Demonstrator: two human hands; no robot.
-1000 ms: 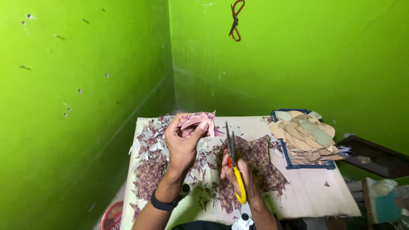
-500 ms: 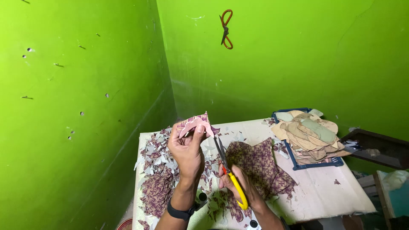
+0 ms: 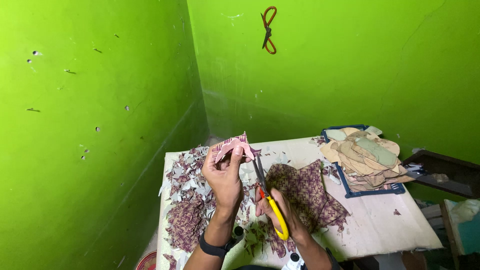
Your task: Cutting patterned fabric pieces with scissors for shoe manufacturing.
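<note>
Bright green walls (image 3: 100, 125) fill most of the frame, meeting in a corner above the middle. Below them, across the lower half, lies my pale worktop (image 3: 380, 225).

On the left part of the worktop a wide spread of scraps (image 3: 187, 200) is scattered, patterned purple bits mixed with grey ones. Right of centre lies a dark patterned cloth (image 3: 310, 192), flat on the worktop and just beside my right hand. At the right of the frame a blue tray (image 3: 372, 191) holds a stack of tan cut pieces (image 3: 365, 157).

My left hand (image 3: 225, 175) is raised at the centre of the frame, its fingers (image 3: 235, 155) clamped on a small pink piece (image 3: 232, 145) with a patterned edge, held up above the worktop. My right hand (image 3: 277, 210) sits lower, just right of it, fingers closed through the yellow handles of the scissors (image 3: 267, 192). The blades point up and touch the pink piece at its right side; whether they are parted I cannot tell.

A dark wristband (image 3: 215, 247) wraps my left wrist near the bottom edge. High on the far wall, upper centre, an orange-handled pair of scissors (image 3: 269, 30) hangs.
</note>
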